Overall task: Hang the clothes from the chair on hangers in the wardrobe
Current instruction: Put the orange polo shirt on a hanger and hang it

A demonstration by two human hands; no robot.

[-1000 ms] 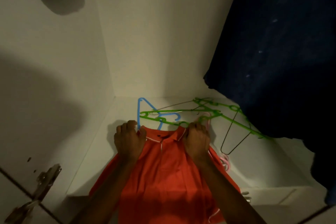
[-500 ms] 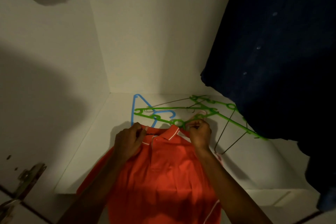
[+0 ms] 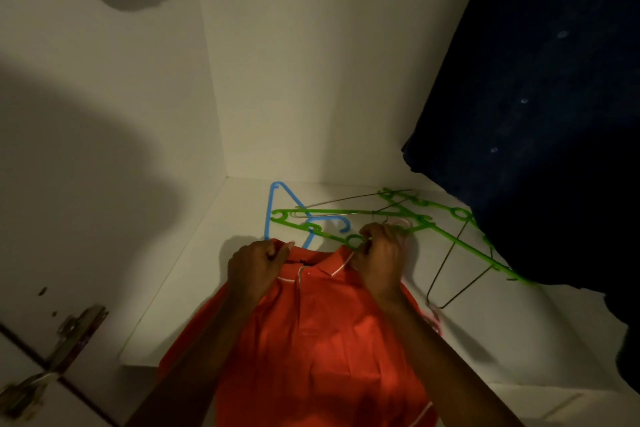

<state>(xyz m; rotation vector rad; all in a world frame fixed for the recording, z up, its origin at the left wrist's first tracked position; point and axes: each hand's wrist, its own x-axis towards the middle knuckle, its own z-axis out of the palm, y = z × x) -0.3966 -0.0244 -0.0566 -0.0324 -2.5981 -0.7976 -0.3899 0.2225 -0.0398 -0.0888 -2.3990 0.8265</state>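
Orange polo shirt on wardrobe shelf (hangers behind), left hand, right hand pinching collar.

Shirt: red polo shirt with thin white trim on collar, lying face up on the white wardrobe shelf, collar toward the back wall, bottom part hanging over the front edge.
Pink hanger: pink hanger mostly hidden under the shirt, a small bit poking out by the right shoulder.
Green hangers: two green hangers flat on the shelf behind the collar, crossing each other.
Blue hanger: blue hanger flat under the green ones.
Wire hanger: thin dark wire hanger flat, right of the shirt.
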